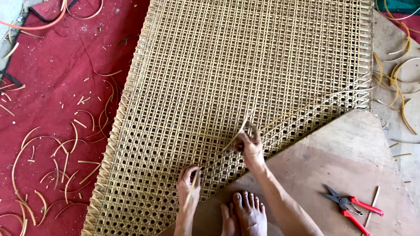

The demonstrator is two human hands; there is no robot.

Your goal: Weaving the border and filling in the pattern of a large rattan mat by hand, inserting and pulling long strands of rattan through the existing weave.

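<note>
— In the lower middle of the frame, we see our two hands on the cane mat (245, 65). What is each one doing?

— Our right hand (248, 145) is closed, pinching a thin cane strip (239, 131) that rises from the weave. Our left hand (188, 183) lies on the mat's near edge, fingers curled about another strip (191, 192).

— And the mat itself?

— It fills the middle and upper part of the frame, lying over a wooden board (345, 153). Our bare feet (245, 214) rest on that board at the bottom centre.

— Anything else nearby?

— Red-handled pliers (352, 206) lie on the board at lower right, well apart from our hands. Cane offcuts (52, 166) are scattered over the red cloth (57, 74) on the left.
</note>
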